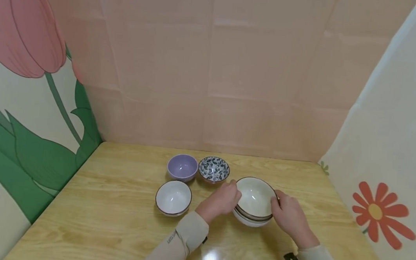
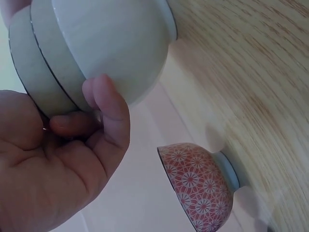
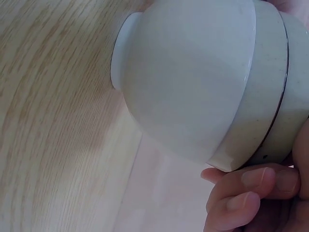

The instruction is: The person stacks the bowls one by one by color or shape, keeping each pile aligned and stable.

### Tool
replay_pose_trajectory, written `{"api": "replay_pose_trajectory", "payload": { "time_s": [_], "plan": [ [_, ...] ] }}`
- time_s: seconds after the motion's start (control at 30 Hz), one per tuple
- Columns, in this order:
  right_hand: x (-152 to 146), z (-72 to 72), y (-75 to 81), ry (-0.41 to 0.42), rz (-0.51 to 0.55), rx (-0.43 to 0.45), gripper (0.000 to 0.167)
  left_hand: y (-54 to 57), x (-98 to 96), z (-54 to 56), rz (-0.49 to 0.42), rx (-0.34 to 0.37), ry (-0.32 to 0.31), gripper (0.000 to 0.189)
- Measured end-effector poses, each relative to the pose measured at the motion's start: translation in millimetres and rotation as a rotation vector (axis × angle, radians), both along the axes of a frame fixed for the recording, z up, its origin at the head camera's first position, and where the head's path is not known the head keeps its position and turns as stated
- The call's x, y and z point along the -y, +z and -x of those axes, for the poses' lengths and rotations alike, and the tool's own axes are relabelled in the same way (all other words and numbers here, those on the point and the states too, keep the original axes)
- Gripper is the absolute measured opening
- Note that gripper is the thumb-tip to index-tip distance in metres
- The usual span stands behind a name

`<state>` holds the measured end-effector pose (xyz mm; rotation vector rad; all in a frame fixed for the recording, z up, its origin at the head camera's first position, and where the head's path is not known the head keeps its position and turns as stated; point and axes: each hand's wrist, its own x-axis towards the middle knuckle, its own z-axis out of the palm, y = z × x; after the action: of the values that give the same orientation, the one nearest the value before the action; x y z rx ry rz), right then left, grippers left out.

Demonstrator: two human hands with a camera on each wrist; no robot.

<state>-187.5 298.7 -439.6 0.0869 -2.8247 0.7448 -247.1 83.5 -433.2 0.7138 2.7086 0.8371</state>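
A nested stack of bowls stands at the right: a cream bowl [image 1: 254,196] with a dark rim on top, another cream bowl [image 3: 258,87] beneath it, and a white bowl [image 3: 188,77] at the bottom. My left hand [image 1: 222,199] grips the left side of the upper bowls, thumb at the top rim. In the left wrist view one of its fingertips [image 2: 104,89] touches the white bowl's side. Opposite it, my right hand [image 1: 291,216] holds the right rim, thumb over the edge and fingers curled beneath the cream bowls.
Left of the stack, a white bowl with a dark rim [image 1: 174,197] stands in front of a purple bowl [image 1: 182,167]. Beside the purple one is a bowl with a blue leafy inside [image 1: 214,169], its outside red-patterned. A peach backdrop [image 1: 211,75] rises behind the wooden table [image 1: 94,202].
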Motion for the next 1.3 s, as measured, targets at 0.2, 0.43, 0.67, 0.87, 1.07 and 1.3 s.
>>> {"api": "replay_pose_trajectory", "payload": {
  "time_s": [0.2,0.43,0.67,0.87,1.07,1.3],
  "plan": [
    [-1.4,2.0,0.7,0.009,-0.001,-0.021,0.036,1.8,0.2,0.6,0.009,-0.025,0.003,0.047],
    [-3.9,2.3,-0.1,0.01,-0.002,-0.022,0.035,-0.1,-0.1,2.6,0.006,-0.023,-0.011,0.045],
    [-3.8,-0.1,-0.8,-0.007,-0.011,0.02,0.042,-4.0,-1.1,2.7,-0.023,0.027,0.001,0.042],
    [-3.6,-1.8,0.4,-0.013,-0.015,0.01,0.043,-7.0,-0.9,2.7,-0.054,0.035,-0.001,0.042],
    [-4.3,-0.5,-0.1,0.005,0.015,-0.016,0.039,-4.4,0.4,2.2,-0.051,0.033,0.001,0.042],
    [-5.7,3.7,-2.6,0.016,0.043,-0.045,0.036,-0.6,2.3,0.3,-0.036,0.023,-0.008,0.042]
  ]
}}
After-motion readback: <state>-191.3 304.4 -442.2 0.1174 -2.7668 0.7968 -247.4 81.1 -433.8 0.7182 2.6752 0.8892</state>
